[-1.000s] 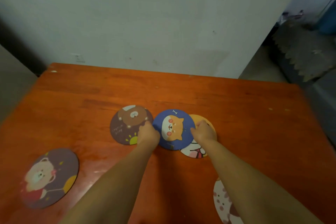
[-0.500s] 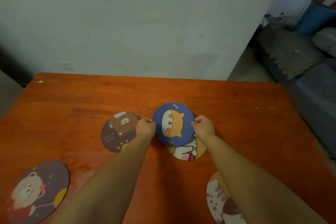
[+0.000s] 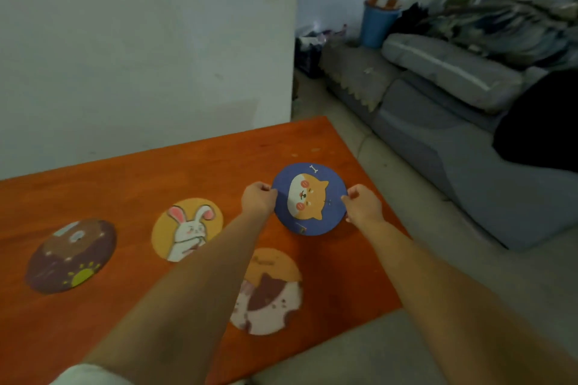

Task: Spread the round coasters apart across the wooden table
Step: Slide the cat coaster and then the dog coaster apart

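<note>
A blue round coaster [image 3: 309, 198] with a dog face is held over the right part of the orange wooden table [image 3: 131, 172]. My left hand [image 3: 258, 198] pinches its left edge and my right hand [image 3: 362, 203] pinches its right edge. An orange rabbit coaster [image 3: 187, 228] lies flat left of my left arm. A brown bear coaster [image 3: 72, 255] lies further left. An orange cat coaster [image 3: 269, 291] lies between my forearms, partly hidden by my left arm.
The table's right edge runs close beside my right hand, with grey floor [image 3: 438, 228] beyond. A grey sofa [image 3: 453, 97] stands to the right and a blue bucket [image 3: 377, 25] behind it. A white wall [image 3: 140, 40] borders the table's far side.
Both hands lifted the blue coaster off the rabbit coaster and carried it right, toward the table's right edge. The view swung right; the rabbit coaster is now uncovered.
</note>
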`<state>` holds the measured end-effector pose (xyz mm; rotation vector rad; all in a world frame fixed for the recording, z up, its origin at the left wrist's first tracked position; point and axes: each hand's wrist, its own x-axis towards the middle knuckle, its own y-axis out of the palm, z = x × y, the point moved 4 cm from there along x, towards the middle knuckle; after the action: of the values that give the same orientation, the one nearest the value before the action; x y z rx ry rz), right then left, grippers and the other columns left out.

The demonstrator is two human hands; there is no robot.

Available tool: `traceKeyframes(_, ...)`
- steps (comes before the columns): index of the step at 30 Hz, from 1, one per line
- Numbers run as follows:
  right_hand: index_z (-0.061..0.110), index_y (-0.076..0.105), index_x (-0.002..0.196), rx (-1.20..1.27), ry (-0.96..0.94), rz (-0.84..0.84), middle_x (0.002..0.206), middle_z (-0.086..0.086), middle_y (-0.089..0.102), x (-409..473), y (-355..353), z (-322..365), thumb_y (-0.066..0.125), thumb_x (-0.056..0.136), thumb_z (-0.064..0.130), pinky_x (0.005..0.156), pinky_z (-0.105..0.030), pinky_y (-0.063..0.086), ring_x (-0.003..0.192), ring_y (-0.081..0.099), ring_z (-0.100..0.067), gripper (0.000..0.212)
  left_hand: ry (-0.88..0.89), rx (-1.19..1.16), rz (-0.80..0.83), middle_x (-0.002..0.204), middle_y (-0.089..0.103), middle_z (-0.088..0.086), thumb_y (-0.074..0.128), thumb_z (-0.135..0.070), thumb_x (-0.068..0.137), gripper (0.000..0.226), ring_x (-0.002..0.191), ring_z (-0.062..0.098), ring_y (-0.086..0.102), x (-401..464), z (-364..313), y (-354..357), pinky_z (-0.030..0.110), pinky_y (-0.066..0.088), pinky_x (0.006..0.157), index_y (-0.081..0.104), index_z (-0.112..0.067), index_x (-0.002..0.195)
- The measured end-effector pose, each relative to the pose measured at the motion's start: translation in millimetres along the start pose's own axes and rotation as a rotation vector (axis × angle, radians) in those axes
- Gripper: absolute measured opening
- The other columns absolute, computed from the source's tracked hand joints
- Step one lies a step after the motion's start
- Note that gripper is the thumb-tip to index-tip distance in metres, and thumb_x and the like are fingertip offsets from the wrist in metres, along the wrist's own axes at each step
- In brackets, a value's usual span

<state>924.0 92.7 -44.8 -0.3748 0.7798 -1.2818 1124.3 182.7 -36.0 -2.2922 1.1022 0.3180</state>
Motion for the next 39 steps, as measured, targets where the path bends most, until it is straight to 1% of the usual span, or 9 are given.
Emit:
traceKeyframes(6,0.014,0.048,0.088,0.013,-0.043,0.025,0.099,-0.015,0.058,12,-95,-66,0.053,0.095,0.014,0.093,-0.055,0.053,0.091,0.059,-0.035,0.008,-0.034,-0.028,-0.013,0.067,0.046,0.007,0.052,-0.009,0.095,0.037,0.082,0.031,0.048,-57,-5,105,0.054,0.052,0.092,0.041,-0.017,0.061)
traceKeyframes(12,0.014,0.049,0.085,0.020,-0.044,0.020,0.112,-0.022,0.065,40,-145,-102,0.055,0.094,0.012,0.092,-0.054,0.053,0.103,0.064,-0.039,0.011,-0.062,-0.065,-0.026,0.067,0.047,0.006,0.053,-0.008,0.094,0.036,0.082,0.031,0.050,-72,-22,167,0.055,0.053,0.092,0.041,-0.017,0.061)
traceKeyframes(15,0.018,0.047,0.077,0.015,-0.046,0.043,0.110,-0.020,0.066,64,-154,-104,0.054,0.094,0.014,0.092,-0.053,0.054,0.101,0.065,-0.039,0.019,-0.061,-0.050,-0.056,0.065,0.046,0.006,0.053,-0.008,0.093,0.036,0.079,0.030,0.049,-56,-40,184,0.050,0.054,0.090,0.040,-0.017,0.060)
traceKeyframes(19,0.018,0.048,0.079,-0.015,-0.071,0.055,0.112,-0.019,0.068,112,-171,-90,0.053,0.094,0.015,0.092,-0.049,0.054,0.100,0.066,-0.038,0.016,-0.040,-0.072,-0.075,0.062,0.044,0.007,0.053,-0.005,0.091,0.037,0.063,0.024,0.043,-19,-68,211,0.041,0.047,0.074,0.040,-0.016,0.058)
traceKeyframes(25,0.014,0.051,0.088,-0.079,-0.096,0.025,0.108,-0.020,0.070,196,-208,-67,0.054,0.093,0.015,0.093,-0.048,0.053,0.100,0.067,-0.037,0.006,-0.031,-0.149,-0.053,0.079,0.056,0.012,0.054,-0.007,0.092,0.032,0.081,0.029,0.054,35,-126,257,0.048,0.054,0.086,0.046,-0.015,0.062)
traceKeyframes(31,0.016,0.049,0.079,-0.113,-0.150,0.172,0.109,-0.022,0.069,267,-183,-31,0.054,0.094,0.015,0.092,-0.048,0.054,0.100,0.066,-0.039,0.016,-0.095,-0.210,-0.140,0.067,0.053,0.003,0.056,-0.009,0.092,0.033,0.063,0.019,0.051,80,-149,248,0.039,0.050,0.074,0.048,-0.016,0.061)
traceKeyframes(33,0.020,0.046,0.074,-0.163,-0.216,0.251,0.107,-0.022,0.070,289,-160,-9,0.054,0.093,0.016,0.088,-0.045,0.053,0.099,0.067,-0.039,0.021,-0.127,-0.252,-0.208,0.067,0.052,0.004,0.055,-0.009,0.093,0.035,0.068,0.024,0.053,93,-145,234,0.043,0.052,0.076,0.047,-0.016,0.060)
traceKeyframes(36,0.013,0.051,0.088,-0.214,-0.325,0.394,0.109,-0.022,0.069,315,-119,30,0.055,0.093,0.016,0.090,-0.052,0.054,0.099,0.067,-0.040,0.008,-0.199,-0.332,-0.316,0.071,0.052,0.008,0.054,-0.009,0.095,0.036,0.081,0.030,0.052,107,-131,210,0.054,0.053,0.088,0.045,-0.015,0.061)
traceKeyframes(39,0.004,0.054,0.095,-0.271,-0.501,0.550,0.110,-0.024,0.066,329,-82,69,0.054,0.094,0.015,0.089,-0.058,0.052,0.098,0.065,-0.042,0.011,-0.271,-0.470,-0.462,0.084,0.054,0.014,0.054,-0.009,0.096,0.036,0.089,0.032,0.052,106,-118,193,0.051,0.054,0.090,0.044,-0.014,0.062)
